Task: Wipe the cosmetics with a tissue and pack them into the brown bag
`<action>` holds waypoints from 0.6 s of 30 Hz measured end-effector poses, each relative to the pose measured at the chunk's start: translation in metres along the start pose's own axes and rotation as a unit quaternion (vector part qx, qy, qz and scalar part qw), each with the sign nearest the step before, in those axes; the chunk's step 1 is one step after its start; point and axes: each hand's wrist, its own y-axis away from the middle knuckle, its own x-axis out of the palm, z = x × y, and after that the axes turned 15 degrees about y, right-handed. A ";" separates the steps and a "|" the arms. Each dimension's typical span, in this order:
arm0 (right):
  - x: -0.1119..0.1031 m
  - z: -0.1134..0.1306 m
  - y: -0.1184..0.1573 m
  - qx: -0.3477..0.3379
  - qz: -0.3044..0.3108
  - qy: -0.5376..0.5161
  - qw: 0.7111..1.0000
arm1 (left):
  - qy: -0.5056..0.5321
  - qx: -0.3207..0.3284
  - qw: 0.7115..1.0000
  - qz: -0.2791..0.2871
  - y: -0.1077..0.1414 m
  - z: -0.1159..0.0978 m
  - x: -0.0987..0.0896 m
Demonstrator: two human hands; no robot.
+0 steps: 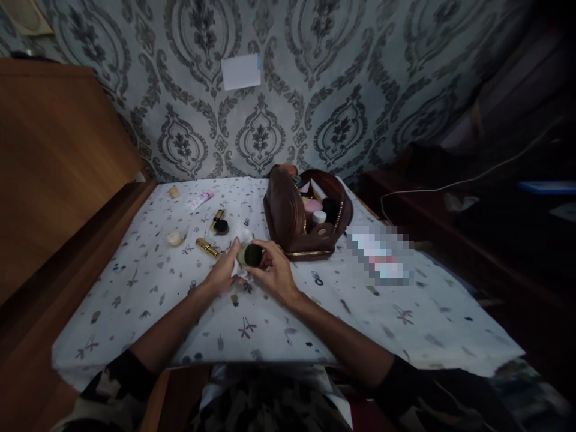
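Holding a jar point(250, 255), 2 hands point(220, 271) point(278, 276) neighbour a bag point(288, 210).

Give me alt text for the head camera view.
Left hand and right hand hold a small green container over a white patterned tablecloth. An open brown bag of small items stands to the right; a gold tube lies left.

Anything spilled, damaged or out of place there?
Nothing visible looks spilled or damaged. The brown bag gapes open and a gold tube lies on its side, neither odd. A pixelated item at right can't be judged.
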 end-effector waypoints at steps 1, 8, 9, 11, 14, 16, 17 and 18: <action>-0.001 0.000 -0.001 -0.006 -0.005 0.015 1.000 | -0.005 -0.006 1.000 -0.002 0.001 0.000 0.000; -0.002 -0.002 0.000 -0.034 0.019 0.005 0.999 | -0.056 0.035 0.997 -0.032 0.000 -0.002 -0.004; -0.002 -0.002 0.000 -0.040 0.023 0.000 0.999 | -0.067 0.052 0.996 -0.031 -0.001 -0.002 -0.005; -0.002 -0.003 0.000 -0.047 0.022 -0.006 0.999 | -0.095 0.089 0.991 -0.030 -0.002 -0.001 -0.007; -0.002 -0.003 0.000 -0.052 0.008 -0.009 0.999 | -0.120 0.109 0.986 -0.046 -0.002 -0.001 -0.008; -0.002 -0.003 0.000 -0.049 0.000 -0.016 0.999 | -0.122 0.109 0.985 -0.056 -0.001 -0.001 -0.007; -0.002 -0.003 0.000 -0.044 -0.006 -0.022 0.999 | -0.122 0.109 0.985 -0.056 -0.001 -0.001 -0.007; -0.002 -0.003 0.000 -0.037 -0.013 -0.027 0.999 | -0.122 0.108 0.985 -0.052 0.000 -0.001 -0.006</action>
